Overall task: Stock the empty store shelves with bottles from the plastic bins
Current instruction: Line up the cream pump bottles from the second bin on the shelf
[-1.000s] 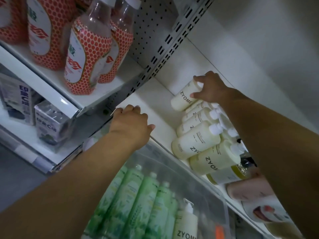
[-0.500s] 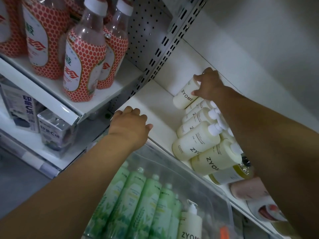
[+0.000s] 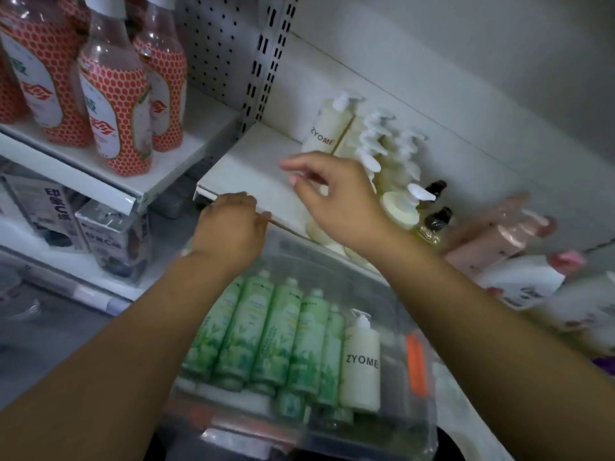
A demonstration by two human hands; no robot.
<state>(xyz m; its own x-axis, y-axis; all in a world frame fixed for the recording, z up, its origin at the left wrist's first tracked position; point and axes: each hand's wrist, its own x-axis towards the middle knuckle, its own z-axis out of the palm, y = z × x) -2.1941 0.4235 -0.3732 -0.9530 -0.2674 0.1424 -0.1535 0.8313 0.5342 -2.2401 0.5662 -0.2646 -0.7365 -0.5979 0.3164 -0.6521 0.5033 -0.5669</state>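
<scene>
A row of cream ZYOME pump bottles [image 3: 324, 131] stands on the white shelf [image 3: 246, 171], the backmost one against the rear wall. My right hand [image 3: 336, 197] hovers over the shelf in front of that row, fingers apart, holding nothing. My left hand [image 3: 229, 227] rests curled on the shelf's front edge. Below, a clear plastic bin [image 3: 392, 294] holds several green bottles [image 3: 279, 331] lying side by side and one cream ZYOME bottle [image 3: 361, 361].
Red honeycomb-pattern bottles [image 3: 113, 104] fill the neighbouring shelf on the left, with boxed goods [image 3: 109, 234] beneath. Pink and white bottles [image 3: 506, 234] lie at the right end of the shelf. A perforated back panel and a slotted upright [image 3: 263, 61] separate the bays.
My right hand let go of the backmost cream bottle and drew back toward the shelf's front. That bottle now stands at the rear. My left hand stayed on the shelf edge.
</scene>
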